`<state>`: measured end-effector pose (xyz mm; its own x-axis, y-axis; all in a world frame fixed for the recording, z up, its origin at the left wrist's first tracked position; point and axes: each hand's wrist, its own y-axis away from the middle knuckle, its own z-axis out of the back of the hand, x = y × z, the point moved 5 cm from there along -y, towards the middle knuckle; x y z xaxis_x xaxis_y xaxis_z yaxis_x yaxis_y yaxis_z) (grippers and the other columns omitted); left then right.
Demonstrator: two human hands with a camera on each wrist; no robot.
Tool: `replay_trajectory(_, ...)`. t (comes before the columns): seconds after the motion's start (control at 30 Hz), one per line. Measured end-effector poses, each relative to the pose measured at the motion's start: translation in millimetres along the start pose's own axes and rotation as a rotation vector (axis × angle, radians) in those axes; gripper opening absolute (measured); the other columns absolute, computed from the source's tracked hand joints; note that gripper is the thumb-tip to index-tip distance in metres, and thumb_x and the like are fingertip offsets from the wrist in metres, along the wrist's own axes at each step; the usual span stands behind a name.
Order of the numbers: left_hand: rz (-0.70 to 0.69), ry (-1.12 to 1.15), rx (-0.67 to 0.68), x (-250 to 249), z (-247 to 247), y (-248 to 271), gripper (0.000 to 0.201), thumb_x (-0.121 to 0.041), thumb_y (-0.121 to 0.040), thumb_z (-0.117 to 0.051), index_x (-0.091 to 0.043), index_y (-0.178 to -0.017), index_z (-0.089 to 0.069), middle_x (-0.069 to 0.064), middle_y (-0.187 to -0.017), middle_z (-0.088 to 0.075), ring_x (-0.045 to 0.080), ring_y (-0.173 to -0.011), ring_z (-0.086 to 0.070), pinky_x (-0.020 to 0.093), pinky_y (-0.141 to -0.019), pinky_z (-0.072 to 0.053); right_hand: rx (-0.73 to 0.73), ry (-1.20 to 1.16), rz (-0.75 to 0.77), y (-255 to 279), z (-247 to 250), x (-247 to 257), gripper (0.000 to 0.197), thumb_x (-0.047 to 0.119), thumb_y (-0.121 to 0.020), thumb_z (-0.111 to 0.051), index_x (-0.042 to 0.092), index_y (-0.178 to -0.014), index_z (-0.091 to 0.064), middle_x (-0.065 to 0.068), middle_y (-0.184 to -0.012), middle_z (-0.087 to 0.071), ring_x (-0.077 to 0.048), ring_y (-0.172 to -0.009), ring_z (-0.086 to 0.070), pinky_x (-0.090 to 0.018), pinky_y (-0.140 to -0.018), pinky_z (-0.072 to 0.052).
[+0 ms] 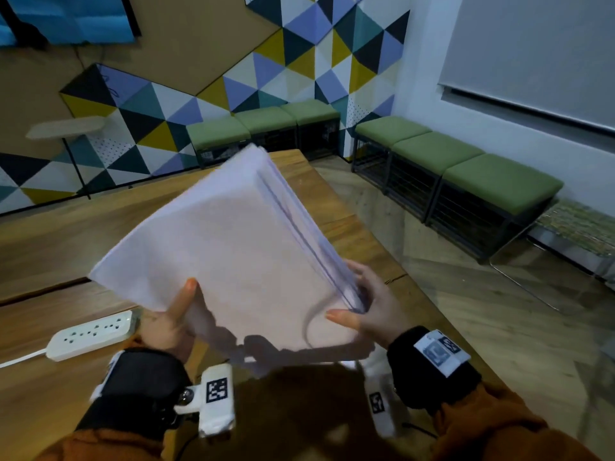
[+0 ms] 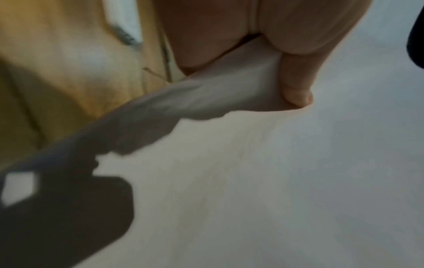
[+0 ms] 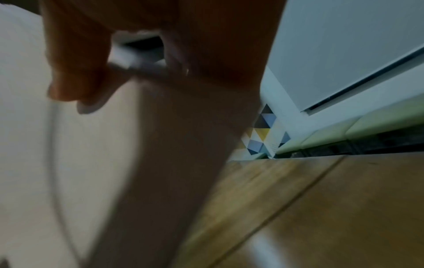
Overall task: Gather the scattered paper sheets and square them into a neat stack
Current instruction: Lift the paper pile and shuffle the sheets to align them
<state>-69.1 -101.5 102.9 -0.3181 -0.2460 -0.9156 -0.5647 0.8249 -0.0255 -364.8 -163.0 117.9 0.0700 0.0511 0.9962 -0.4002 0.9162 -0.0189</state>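
Paper stack [image 1: 233, 254] pinched between thumbs and fingers of left hand [image 1: 169, 324] and right hand [image 1: 369, 304].

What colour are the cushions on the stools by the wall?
Green cushions, clearest in the head view.

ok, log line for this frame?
white paper stack: lifted off wooden table | left hand: gripping | right hand: gripping | edges: uneven

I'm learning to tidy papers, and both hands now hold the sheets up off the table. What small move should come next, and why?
Probably tap the paper stack edge-down on the table: the left hand and right hand hold it tilted in the air, and its right edge shows sheets fanned apart, not flush.
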Motion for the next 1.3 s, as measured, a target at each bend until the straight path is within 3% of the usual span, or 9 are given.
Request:
replay_trajectory(0.1, 0.137, 0.043, 0.032, 10.2, 3.7, 1.7, 0.050, -0.050, -0.049, -0.083, -0.014, -0.071, -0.056, -0.003, -0.044, -0.062, 0.013, -0.040, -0.060, 0.020, -0.041, -0.049, -0.028, 0.016, -0.027, 7.2, 10.9, -16.6, 0.073, 0.034, -0.045, -0.083, 0.033, -0.112, -0.056, 0.002, -0.110, -0.066, -0.013, -0.100, -0.064, -0.028, -0.081, -0.055)
replay_trajectory(0.2, 0.280, 0.153, 0.126, 17.3, -7.4, 13.7, 0.026, -0.041, -0.069, -0.074, -0.017, -0.062, -0.067, 0.003, -0.052, -0.069, 0.015, -0.046, -0.066, 0.025, -0.045, -0.056, -0.137, -0.010, -0.006, 8.4, 26.5, -22.9, 0.066, 0.035, -0.041, -0.081, 0.030, -0.104, -0.060, 0.001, -0.102, -0.065, -0.004, -0.089, -0.065, -0.022, -0.073, -0.055)
replay_trajectory(0.43, 0.573, 0.114, 0.115, 42.8, -22.4, 30.1, 0.056, -0.053, -0.069, -0.060, -0.010, -0.104, -0.063, 0.011, -0.090, -0.077, 0.029, -0.084, -0.072, 0.044, -0.073, -0.059, -0.202, -0.487, -0.094, 1.2, 28.1, -52.8, 0.066, 0.019, -0.020, -0.093, 0.014, -0.081, -0.069, 0.001, -0.070, -0.073, -0.017, -0.071, -0.066, -0.027, -0.058, -0.056)
replay_trajectory(0.53, 0.496, 0.227, -0.005, 38.3, -6.1, 20.9, 0.096, -0.039, -0.036, -0.090, -0.015, -0.123, -0.057, 0.013, -0.123, -0.064, 0.033, -0.113, -0.060, 0.054, -0.101, -0.040, -0.294, -0.476, 0.007, -2.9, 42.4, -42.5, 0.035, -0.004, -0.050, -0.080, 0.018, -0.076, -0.075, 0.006, -0.072, -0.075, -0.015, -0.074, -0.066, -0.024, -0.064, -0.057)
replay_trajectory(0.6, 0.351, 0.197, -0.045, 19.2, 14.1, 9.0, 0.069, -0.023, -0.057, -0.084, -0.022, -0.121, -0.059, 0.011, -0.126, -0.063, 0.027, -0.114, -0.061, 0.053, -0.097, -0.046, -0.320, -0.443, 0.064, -2.4, 56.1, -29.2, 0.043, 0.003, -0.042, -0.085, 0.023, -0.078, -0.076, 0.008, -0.075, -0.076, -0.008, -0.074, -0.069, -0.021, -0.066, -0.056)
replay_trajectory(0.73, 0.142, -0.141, 0.135, -13.3, 25.6, -5.6, 0.043, 0.003, -0.069, -0.059, -0.027, -0.099, -0.063, -0.010, -0.070, -0.076, 0.004, -0.071, -0.071, 0.021, -0.064, -0.059, -0.283, -0.286, 0.098, -4.1, 71.7, -10.4, 0.040, -0.016, -0.062, -0.067, 0.023, -0.063, -0.074, 0.015, -0.060, -0.072, 0.005, -0.062, -0.066, -0.010, -0.057, -0.051)
replay_trajectory(0.97, 0.141, -0.486, 0.192, 29.3, 21.1, 9.8, 0.097, -0.025, -0.034, -0.088, -0.005, -0.121, -0.049, 0.003, -0.107, -0.066, 0.013, -0.099, -0.062, 0.026, -0.077, -0.054, -0.218, 0.046, -0.042, -0.2, 62.7, -51.2, 0.038, -0.004, -0.056, -0.080, 0.029, -0.073, -0.071, 0.016, -0.066, -0.072, 0.009, -0.069, -0.064, -0.013, -0.067, -0.052)
replay_trajectory(1.13, 0.061, -0.484, 0.025, 36.9, 21.0, 27.7, 0.038, 0.012, -0.072, -0.065, -0.010, -0.101, -0.056, -0.004, -0.082, -0.067, 0.010, -0.081, -0.064, 0.030, -0.077, -0.054, -0.260, 0.048, 0.002, 10.7, 56.0, -51.1, 0.037, -0.003, -0.048, -0.062, 0.017, -0.079, -0.060, 0.012, -0.062, -0.069, 0.015, -0.065, -0.061, -0.008, -0.065, -0.048)
replay_trajectory(1.3, 0.043, -0.449, 0.102, 25.6, 19.3, 31.5, 0.075, -0.026, -0.048, -0.087, -0.014, -0.112, -0.051, -0.002, -0.101, -0.063, 0.007, -0.091, -0.062, 0.028, -0.080, -0.054, -0.203, -0.079, 0.054, 17.7, 52.1, -30.1, 0.059, -0.005, -0.045, -0.066, 0.014, -0.100, -0.058, 0.008, -0.072, -0.073, 0.009, -0.070, -0.065, -0.008, -0.064, -0.051)
